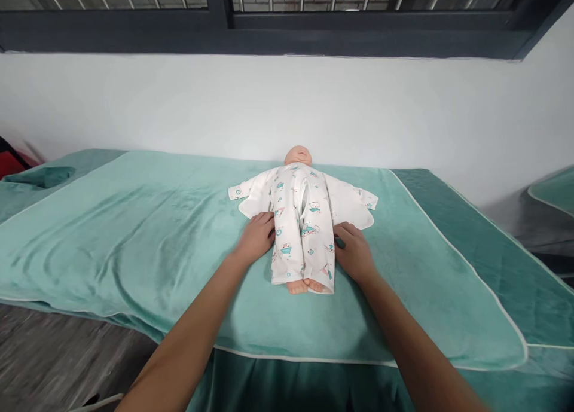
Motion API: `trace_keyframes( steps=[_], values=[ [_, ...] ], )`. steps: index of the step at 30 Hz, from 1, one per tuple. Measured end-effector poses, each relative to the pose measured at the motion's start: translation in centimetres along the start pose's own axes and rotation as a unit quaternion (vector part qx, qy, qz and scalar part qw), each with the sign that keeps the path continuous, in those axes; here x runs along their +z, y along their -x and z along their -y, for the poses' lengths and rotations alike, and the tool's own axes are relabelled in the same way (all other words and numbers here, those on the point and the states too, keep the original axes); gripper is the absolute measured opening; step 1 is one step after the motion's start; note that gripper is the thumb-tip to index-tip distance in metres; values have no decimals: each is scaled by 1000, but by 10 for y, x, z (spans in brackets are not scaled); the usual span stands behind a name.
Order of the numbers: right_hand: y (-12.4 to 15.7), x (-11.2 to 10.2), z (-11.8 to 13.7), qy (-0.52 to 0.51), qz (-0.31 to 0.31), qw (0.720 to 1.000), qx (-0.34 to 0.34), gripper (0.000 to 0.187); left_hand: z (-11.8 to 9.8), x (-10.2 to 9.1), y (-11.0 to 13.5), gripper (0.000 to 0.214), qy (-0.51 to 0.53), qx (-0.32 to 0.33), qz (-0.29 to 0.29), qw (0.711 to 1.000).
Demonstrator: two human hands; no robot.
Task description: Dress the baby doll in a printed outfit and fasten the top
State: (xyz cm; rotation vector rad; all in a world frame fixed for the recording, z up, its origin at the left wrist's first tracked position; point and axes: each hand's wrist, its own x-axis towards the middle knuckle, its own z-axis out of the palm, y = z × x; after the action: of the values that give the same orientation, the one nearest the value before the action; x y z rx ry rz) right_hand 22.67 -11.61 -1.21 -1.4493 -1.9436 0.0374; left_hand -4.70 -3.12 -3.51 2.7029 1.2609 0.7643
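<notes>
A baby doll (298, 155) lies on its back, head toward the wall, bare feet toward me. It wears a white baby shirt (352, 200) with its sleeves spread to both sides. White printed baby trousers (287, 250) lie over its front from near the chin down to the feet. My left hand (258, 237) is at the left edge of the trousers, fingers closed on the cloth. On the opposite side, my right hand (354, 252) has its curled fingers at the right edge, pinching the fabric. The fingertips of both hands are partly hidden.
A light green blanket (147, 238) with white piping lies under the doll, creased on the left. Darker green cloth (502, 250) covers the bed beneath. Behind rise a white wall (179, 101) and a dark window frame (359, 35). Something red (9, 162) stands far left.
</notes>
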Motion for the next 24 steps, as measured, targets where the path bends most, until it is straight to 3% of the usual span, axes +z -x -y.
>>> trace_keyframes(
  steps=[5,10,15,19,21,24],
  values=[
    [1,1,0,-11,-5,999,35,11,0,-4,-7,20,-45,17,5,999],
    [0,0,0,11,26,999,26,11,-1,-8,-3,21,-49,12,-23,998],
    [4,-4,-2,20,59,998,15,10,-4,-11,10,25,13,2,-45,999],
    [2,-10,-14,-65,94,993,21,10,-3,-11,15,29,114,-46,-81,989],
    [-3,-13,-28,-85,45,993,61,16,0,-10,14,32,183,-114,-124,969],
    [-15,-19,-53,6,-92,976,198,27,5,-8,11,33,271,-232,-181,916]
  ],
)
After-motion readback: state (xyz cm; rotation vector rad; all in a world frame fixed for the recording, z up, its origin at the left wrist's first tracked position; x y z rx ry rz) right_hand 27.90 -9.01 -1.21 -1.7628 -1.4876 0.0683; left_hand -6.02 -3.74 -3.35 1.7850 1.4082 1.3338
